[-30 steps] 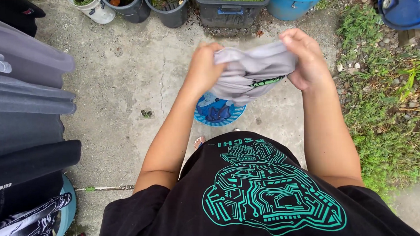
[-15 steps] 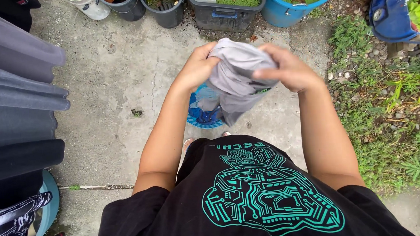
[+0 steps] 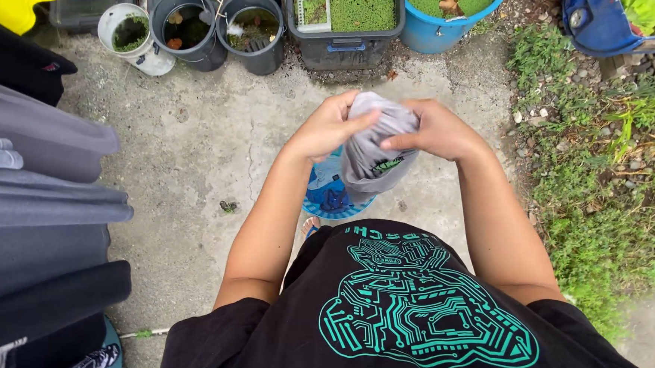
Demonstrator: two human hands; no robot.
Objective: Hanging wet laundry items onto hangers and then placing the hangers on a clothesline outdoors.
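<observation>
Left hand (image 3: 330, 126) and right hand (image 3: 431, 130) both closed on bunched grey cloth (image 3: 374, 153), held above blue basket (image 3: 328, 195) | risk: loose hem slips, cloth drops past basket onto concrete (image 3: 191, 154).

Soft, even overcast daylight, no hard shadows or glare; sharp throughout, slight wide-angle bending at the edges, faint shade beneath the grey cloth (image 3: 376, 150)

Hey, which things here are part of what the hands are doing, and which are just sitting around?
In use: left hand, right hand, grey garment, blue laundry basket.
Just around: hanging clothes, plant tubs, blue barrel, grass.
</observation>
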